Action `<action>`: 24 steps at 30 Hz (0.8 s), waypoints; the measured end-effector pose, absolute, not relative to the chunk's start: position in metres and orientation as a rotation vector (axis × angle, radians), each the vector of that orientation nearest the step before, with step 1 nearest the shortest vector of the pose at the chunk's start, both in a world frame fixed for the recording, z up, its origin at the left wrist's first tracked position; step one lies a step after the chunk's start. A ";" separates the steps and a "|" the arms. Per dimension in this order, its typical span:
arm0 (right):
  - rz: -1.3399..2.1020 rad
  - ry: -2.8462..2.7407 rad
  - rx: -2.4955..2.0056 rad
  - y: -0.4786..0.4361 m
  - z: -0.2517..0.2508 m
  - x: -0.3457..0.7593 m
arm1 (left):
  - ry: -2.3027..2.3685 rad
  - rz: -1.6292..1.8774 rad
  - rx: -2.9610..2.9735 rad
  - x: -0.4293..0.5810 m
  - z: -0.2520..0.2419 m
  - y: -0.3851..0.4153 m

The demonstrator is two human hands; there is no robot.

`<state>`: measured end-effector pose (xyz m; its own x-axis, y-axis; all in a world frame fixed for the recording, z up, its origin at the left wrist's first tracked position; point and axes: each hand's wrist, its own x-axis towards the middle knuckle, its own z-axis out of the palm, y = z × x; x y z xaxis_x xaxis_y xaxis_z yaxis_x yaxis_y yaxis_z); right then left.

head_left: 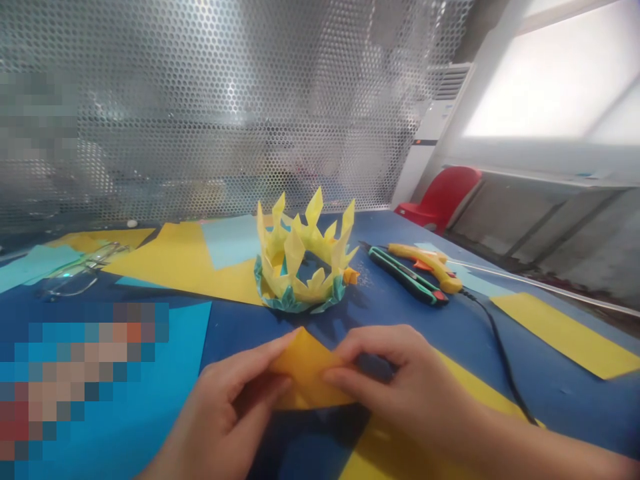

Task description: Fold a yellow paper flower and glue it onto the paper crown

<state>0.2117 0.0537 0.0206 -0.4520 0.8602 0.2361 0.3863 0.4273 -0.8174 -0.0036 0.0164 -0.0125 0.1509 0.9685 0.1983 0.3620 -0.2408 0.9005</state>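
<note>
Between my two hands is a small piece of folded orange-yellow paper [309, 373], its pointed corner facing away from me. My left hand [233, 400] pinches its left side between thumb and index finger. On the right edge, my right hand [400, 373] grips it the same way. Just beyond stands a folded-paper crown [300, 267], with pale yellow points rising from a teal-trimmed base. A small orange paper piece [351, 276] sits at the crown's right side.
To the right lie a green-black utility knife [407, 275] and a yellow glue gun [425, 263] with a black cord [497, 340]. Yellow sheets [185, 260], a blue sheet [170, 387] and eyeglasses [83, 270] are leftward. A perforated metal screen [225, 107] borders the table's back.
</note>
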 end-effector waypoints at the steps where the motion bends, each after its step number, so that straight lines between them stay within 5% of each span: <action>1: 0.915 -2.018 -1.070 0.053 0.021 0.211 | 1.294 1.078 1.737 -0.003 -0.012 0.016; 24: 0.746 -1.984 -1.045 0.053 0.025 0.212 | 1.380 0.836 1.671 0.005 0.004 0.018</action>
